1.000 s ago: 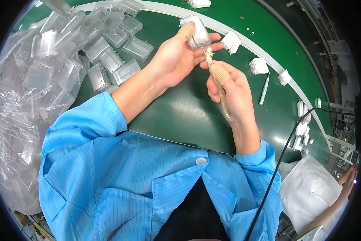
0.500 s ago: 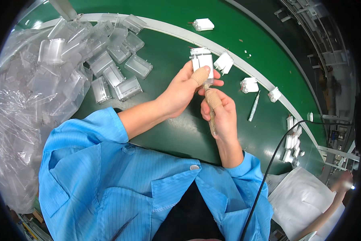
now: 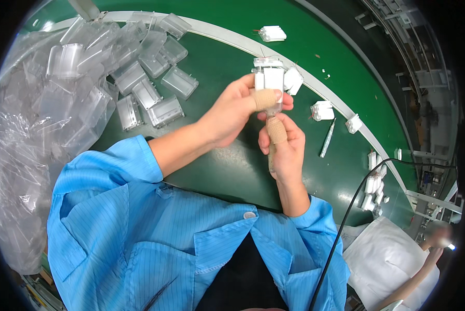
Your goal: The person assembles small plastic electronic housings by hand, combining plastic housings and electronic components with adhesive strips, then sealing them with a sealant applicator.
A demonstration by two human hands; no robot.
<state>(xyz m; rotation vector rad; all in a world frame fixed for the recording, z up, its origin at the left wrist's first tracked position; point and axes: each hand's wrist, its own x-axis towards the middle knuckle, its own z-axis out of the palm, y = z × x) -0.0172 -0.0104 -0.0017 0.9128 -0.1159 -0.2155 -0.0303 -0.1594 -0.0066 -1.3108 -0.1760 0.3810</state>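
My left hand [image 3: 236, 110], its thumb wrapped in beige tape, grips a clear plastic case [image 3: 279, 107] with white blocks [image 3: 273, 79] in it. Thin wires stick out at the far end of the blocks. My right hand [image 3: 287, 142], also with beige tape on a digit, is closed round a slim tool with a yellowish handle [image 3: 272, 161]. The tool's front end is at the near end of the case; its tip is hidden, and I cannot tell whether it touches. Just right of the case lies another white block piece [image 3: 294, 81] on the rail.
Many empty clear cases [image 3: 131, 78] spill from a plastic bag [image 3: 30, 171] at left. White pieces [image 3: 322, 110], a pale pen-like stick [image 3: 328, 138] and a white cluster [image 3: 373, 181] lie right. Beyond the pale rail [image 3: 217, 39] runs a green belt [image 3: 232, 15]. A black cable [image 3: 352, 199] crosses; another person's arm [image 3: 416, 280] shows.
The case in my left hand has shifted slightly right and nearer, with its thumb lying more across it. The white piece on the far green belt has moved right. My right hand has barely moved.
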